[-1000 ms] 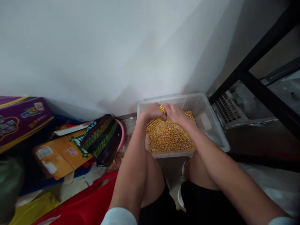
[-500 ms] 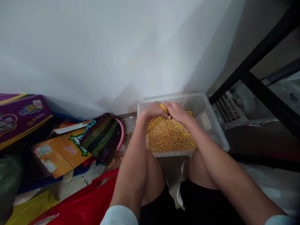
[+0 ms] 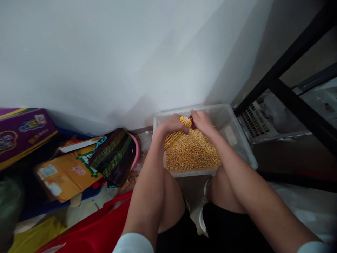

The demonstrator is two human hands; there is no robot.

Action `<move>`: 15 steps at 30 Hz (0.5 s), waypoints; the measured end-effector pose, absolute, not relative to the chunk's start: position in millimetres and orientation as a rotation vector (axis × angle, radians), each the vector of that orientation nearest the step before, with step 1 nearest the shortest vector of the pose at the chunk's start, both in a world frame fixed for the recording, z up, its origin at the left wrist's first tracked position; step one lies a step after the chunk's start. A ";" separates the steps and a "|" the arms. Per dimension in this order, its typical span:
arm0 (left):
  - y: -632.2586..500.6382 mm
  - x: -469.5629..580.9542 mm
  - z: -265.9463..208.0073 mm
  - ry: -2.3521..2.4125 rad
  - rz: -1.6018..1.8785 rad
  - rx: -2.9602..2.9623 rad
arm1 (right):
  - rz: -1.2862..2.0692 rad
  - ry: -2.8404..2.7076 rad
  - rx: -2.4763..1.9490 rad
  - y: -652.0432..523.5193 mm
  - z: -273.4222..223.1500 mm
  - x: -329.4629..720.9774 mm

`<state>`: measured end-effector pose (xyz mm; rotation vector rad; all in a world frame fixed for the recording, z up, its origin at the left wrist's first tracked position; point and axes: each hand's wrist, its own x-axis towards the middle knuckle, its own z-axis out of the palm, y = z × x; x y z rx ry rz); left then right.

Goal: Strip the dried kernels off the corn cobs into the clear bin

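Translucent rectangular plastic bin [image 3: 238, 149]; grainy, loose kernels [image 3: 193, 153] within. Corn cob [image 3: 185, 122] (yellow, ridged, pale-ended) near the bin's far edge; left hand [image 3: 174, 124] closed around it, right hand [image 3: 202, 122] half-curled beside, its hold undeterminable.

Corn cob [image 3: 185, 121], its middle hidden within the left hand [image 3: 174, 124]; fingertips of the right hand [image 3: 201, 122] indistinct, so contact with the cob cannot be determined. Lower cob [image 3: 172, 139], partly covered by the left hand and forearm [image 3: 150, 182]. Loose kernels [image 3: 193, 154], singly too small to count. Pink basin [image 3: 137, 151], mostly hidden by the mesh bag [image 3: 116, 158]. Purple box [image 3: 28, 130], cut off by the left edge; red object [image 3: 100, 225], by the bottom edge; black frame [image 3: 284, 93], by the right edge. White basket [image 3: 255, 121], contents blurred beyond recognition
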<state>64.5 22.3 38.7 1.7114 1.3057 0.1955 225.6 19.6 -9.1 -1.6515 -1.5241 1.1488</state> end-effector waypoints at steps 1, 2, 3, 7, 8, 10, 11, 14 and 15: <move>22.0 64.3 39.0 1.312 0.218 1.712 | 1.148 -1.501 -1.626 20.4 -10.4 227.8; 21.9 64.0 39.2 1.323 0.241 1.710 | 1.147 -1.474 -1.598 20.8 -10.8 229.7; 21.7 63.7 39.2 1.339 0.264 1.706 | 1.158 -1.444 -1.571 20.7 -10.1 231.2; 21.7 64.2 38.6 1.386 0.476 1.669 | 1.394 -1.226 -1.502 14.2 3.4 230.0; 21.6 65.2 38.6 1.379 0.550 1.637 | 1.475 -1.147 -1.489 11.6 7.8 227.7; 21.4 68.9 38.4 1.347 0.685 1.525 | 1.601 -1.002 -1.452 6.3 14.7 220.8; 21.3 71.6 38.3 1.328 0.738 1.449 | 1.645 -0.948 -1.430 4.0 16.4 216.2; 21.5 83.2 37.4 1.298 0.854 1.290 | 1.695 -0.871 -1.351 0.6 13.2 199.7; 21.4 88.2 36.8 1.330 0.885 1.296 | 1.677 -0.862 -1.331 1.1 9.6 194.3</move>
